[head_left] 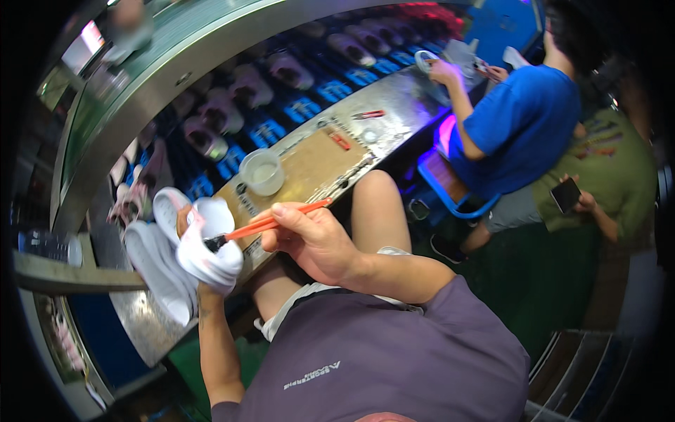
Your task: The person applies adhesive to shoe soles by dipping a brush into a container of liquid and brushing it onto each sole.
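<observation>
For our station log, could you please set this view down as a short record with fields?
Right hand: closed around an orange-handled brush
Left hand: mostly hidden, holding a white shoe
Brush tip: dark bristles at the shoe; contact unclear
Nearest the left hand: pale soles
On the brown board: translucent tub, small red tool
On the metal bench: red-handled tool
Beyond the bench: rows of shoes
Nearby: person in blue; person in green holding a dark phone
</observation>
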Demonstrator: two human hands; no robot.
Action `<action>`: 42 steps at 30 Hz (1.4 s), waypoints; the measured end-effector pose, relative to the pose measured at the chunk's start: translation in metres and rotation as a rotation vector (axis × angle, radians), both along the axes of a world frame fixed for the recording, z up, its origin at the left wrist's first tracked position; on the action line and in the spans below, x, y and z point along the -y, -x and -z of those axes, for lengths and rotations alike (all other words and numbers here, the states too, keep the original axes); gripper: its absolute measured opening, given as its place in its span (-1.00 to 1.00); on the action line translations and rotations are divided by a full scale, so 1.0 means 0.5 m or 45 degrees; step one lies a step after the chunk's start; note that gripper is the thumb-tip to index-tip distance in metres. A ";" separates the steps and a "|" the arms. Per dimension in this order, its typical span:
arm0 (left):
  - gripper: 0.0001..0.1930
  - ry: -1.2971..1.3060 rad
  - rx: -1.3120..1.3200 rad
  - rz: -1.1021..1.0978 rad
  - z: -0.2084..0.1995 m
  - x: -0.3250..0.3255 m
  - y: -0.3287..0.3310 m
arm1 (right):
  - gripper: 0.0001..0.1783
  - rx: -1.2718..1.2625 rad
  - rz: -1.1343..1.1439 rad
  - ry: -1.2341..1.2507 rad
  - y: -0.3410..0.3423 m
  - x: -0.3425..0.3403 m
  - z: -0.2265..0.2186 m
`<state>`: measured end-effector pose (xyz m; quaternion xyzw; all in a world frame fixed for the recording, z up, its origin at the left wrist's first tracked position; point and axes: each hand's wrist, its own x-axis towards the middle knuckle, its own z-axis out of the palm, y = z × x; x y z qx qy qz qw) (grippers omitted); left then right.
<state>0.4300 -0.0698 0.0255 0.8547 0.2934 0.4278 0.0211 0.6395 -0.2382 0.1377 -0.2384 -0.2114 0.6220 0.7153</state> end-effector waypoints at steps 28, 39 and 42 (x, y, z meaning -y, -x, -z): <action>-0.15 2.061 0.880 0.976 -0.332 0.067 0.195 | -0.65 -0.092 0.317 -0.006 -0.386 -0.015 0.385; -0.55 0.665 0.831 0.440 -0.535 -0.486 0.034 | -0.66 -0.033 0.346 -0.043 -0.390 -0.005 0.396; -0.65 0.531 0.678 0.200 -0.432 -0.354 0.095 | -0.68 -0.015 0.303 -0.129 -0.390 -0.006 0.397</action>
